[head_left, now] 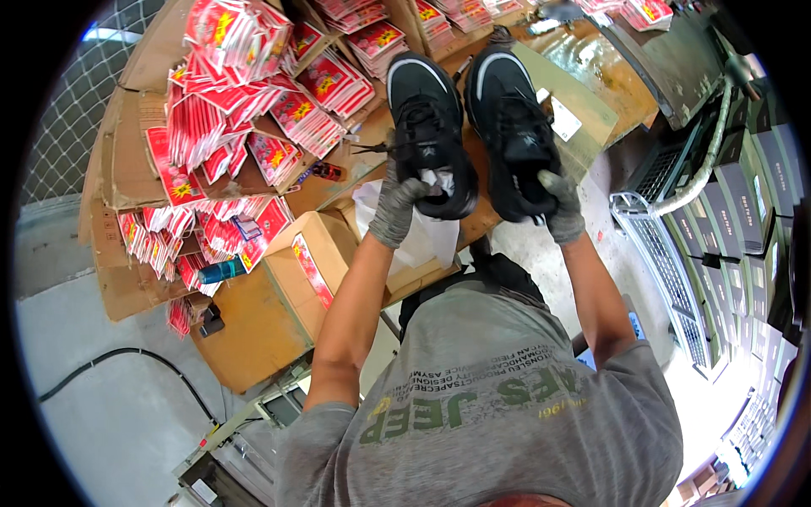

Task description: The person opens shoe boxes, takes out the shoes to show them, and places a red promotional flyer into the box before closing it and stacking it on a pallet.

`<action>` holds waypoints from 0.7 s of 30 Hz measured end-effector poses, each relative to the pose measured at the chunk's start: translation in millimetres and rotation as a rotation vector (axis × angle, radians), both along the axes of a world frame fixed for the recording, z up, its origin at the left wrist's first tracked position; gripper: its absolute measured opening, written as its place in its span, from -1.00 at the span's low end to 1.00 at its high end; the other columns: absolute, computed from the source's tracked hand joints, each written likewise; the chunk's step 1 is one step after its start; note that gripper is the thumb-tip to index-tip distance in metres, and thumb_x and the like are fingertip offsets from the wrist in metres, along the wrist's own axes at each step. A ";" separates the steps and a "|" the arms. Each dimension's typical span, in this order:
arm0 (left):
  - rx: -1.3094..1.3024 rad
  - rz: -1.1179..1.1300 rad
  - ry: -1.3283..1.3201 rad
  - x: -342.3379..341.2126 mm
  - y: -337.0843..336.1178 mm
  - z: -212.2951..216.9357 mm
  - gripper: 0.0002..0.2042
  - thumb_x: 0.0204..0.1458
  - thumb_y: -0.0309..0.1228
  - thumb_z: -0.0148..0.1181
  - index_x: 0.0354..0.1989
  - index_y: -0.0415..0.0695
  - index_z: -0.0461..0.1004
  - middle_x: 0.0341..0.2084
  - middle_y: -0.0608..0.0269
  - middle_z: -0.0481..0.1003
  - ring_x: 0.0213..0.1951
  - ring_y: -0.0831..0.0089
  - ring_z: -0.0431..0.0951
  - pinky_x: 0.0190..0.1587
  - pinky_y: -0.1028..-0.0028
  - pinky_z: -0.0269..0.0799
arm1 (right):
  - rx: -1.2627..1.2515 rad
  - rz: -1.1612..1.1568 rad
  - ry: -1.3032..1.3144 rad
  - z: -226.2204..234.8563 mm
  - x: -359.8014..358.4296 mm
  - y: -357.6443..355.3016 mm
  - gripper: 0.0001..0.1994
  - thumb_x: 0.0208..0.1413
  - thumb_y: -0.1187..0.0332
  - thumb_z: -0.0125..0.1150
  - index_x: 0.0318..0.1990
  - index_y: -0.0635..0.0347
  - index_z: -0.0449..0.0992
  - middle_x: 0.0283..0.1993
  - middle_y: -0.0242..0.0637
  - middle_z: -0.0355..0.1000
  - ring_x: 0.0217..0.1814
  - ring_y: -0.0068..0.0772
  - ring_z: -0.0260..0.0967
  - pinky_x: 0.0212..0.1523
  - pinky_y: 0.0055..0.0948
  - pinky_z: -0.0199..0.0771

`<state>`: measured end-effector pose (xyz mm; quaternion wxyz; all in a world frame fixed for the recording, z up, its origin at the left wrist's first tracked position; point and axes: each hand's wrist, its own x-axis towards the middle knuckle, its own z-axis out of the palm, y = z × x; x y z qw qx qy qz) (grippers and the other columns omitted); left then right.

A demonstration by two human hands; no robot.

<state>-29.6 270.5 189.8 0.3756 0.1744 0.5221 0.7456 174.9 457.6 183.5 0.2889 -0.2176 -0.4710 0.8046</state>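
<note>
Two black sneakers with grey-white toe trim are held side by side above the wooden bench, toes pointing away from me. My left hand, in a grey glove, grips the heel end of the left sneaker; white paper shows in its opening. The gloved right hand is closed on the heel of the right sneaker, thumb at the collar. Below my left hand, white tissue paper spills over an open cardboard box.
Piles of red printed packets fill cardboard trays at the left. A blue bottle lies by them. A green-grey board rests on the bench. Stacked dark shoeboxes and a metal mesh cart stand at the right.
</note>
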 end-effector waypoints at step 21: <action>0.285 0.280 0.719 -77.7 -52.4 162.8 -0.26 0.06 -0.62 0.31 0.44 -0.19 0.14 0.18 0.09 0.45 0.13 0.36 0.50 0.20 0.35 0.41 | 0.138 0.298 0.433 168.1 -108.1 -59.1 -0.16 -0.03 0.27 0.43 0.45 0.17 0.21 0.36 -0.24 0.34 0.41 -0.24 0.29 0.43 -0.21 0.28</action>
